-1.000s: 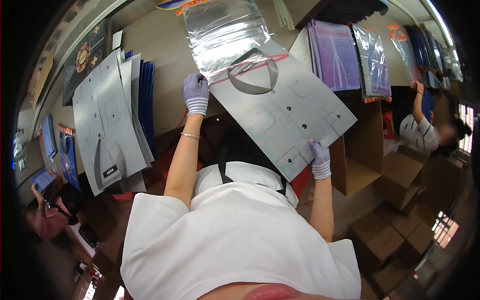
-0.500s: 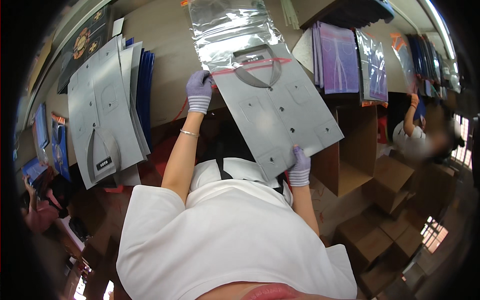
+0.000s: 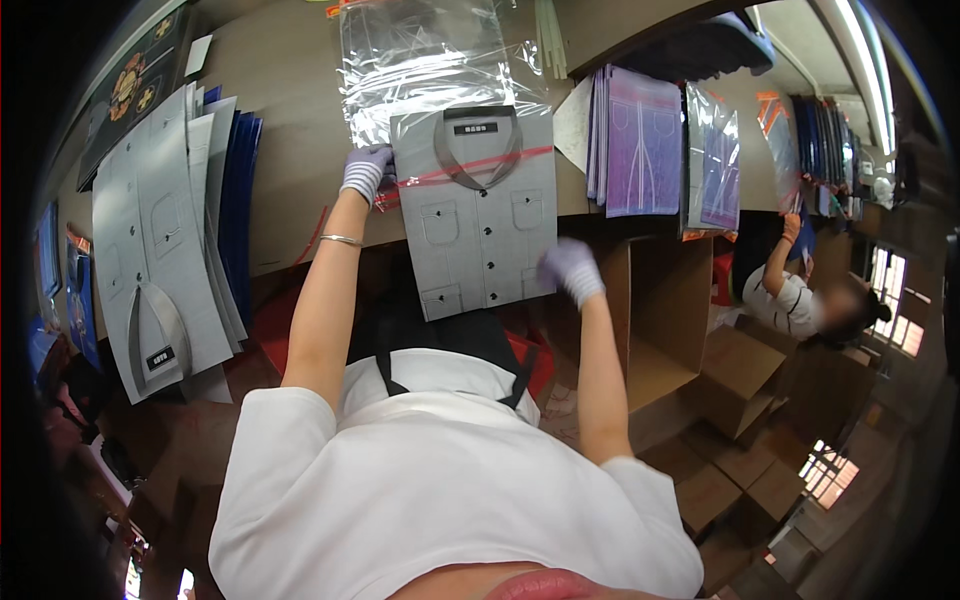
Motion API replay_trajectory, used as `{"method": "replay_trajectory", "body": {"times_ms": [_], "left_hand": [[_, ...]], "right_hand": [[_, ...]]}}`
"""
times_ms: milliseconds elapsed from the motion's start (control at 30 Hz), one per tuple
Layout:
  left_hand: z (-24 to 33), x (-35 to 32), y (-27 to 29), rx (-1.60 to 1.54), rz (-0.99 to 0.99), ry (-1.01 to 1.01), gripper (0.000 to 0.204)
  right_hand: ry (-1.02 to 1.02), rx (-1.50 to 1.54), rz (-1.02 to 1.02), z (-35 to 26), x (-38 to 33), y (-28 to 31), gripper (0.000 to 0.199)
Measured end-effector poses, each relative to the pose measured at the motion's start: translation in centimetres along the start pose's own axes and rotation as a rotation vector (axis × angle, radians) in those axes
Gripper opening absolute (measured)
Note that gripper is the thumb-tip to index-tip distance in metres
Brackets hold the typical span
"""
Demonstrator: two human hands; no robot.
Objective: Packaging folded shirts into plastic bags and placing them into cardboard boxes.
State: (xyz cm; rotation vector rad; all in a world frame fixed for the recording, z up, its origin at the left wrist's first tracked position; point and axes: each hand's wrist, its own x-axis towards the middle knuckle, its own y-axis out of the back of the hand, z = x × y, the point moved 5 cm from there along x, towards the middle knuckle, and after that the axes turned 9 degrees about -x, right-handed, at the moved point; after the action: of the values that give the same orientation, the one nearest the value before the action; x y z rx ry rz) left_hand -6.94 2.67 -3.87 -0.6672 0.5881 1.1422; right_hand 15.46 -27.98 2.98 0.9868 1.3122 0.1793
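Observation:
A grey shirt-shaped card (image 3: 465, 240) with a stand-up collar, buttons and printed pockets lies collar-away at the table's front edge. Its collar end appears to be inside a clear plastic bag (image 3: 420, 50); a red strip on the bag runs across the card at the collar. My left hand (image 3: 368, 172), in a purple glove with a striped cuff, is closed on the bag's left edge by that strip. Just off the card's lower right corner is my right hand (image 3: 572, 272), gloved alike and apart from the card. Motion blur hides how its fingers are held.
To the left stands a stack of similar grey shirt cards (image 3: 150, 240), with blue sheets (image 3: 238, 200) behind. Purple packets (image 3: 642, 140) stand at the right. Below them is an open cardboard box (image 3: 665, 330), with more boxes beyond. Another person (image 3: 790, 295) works at the far right.
The card has turned from slanted to nearly straight and now lies further left and back. My right hand has let go of its lower edge. My left hand stays on the bag.

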Motion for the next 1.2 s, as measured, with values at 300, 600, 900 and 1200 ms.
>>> {"method": "replay_trajectory", "body": {"times_ms": [300,600,900,1200], "left_hand": [[1.1,0.6,-1.8,0.116,-0.014,-0.135,0.028],[1.8,0.4,-2.9,0.127,0.032,-0.106,0.021],[-0.2,-7.5,-2.9,0.258,0.059,-0.261,0.025],[-15.8,-16.2,4.0,0.736,-0.300,-0.098,0.019]], "right_hand": [[-0.092,0.971,0.561,3.2,16.7,12.1,0.020],[-0.099,0.655,0.786,4.7,16.7,15.0,0.032],[-0.058,1.261,0.580,8.5,9.8,0.5,0.037],[-0.207,1.682,-0.022,5.4,-4.0,-22.4,0.029]]}}
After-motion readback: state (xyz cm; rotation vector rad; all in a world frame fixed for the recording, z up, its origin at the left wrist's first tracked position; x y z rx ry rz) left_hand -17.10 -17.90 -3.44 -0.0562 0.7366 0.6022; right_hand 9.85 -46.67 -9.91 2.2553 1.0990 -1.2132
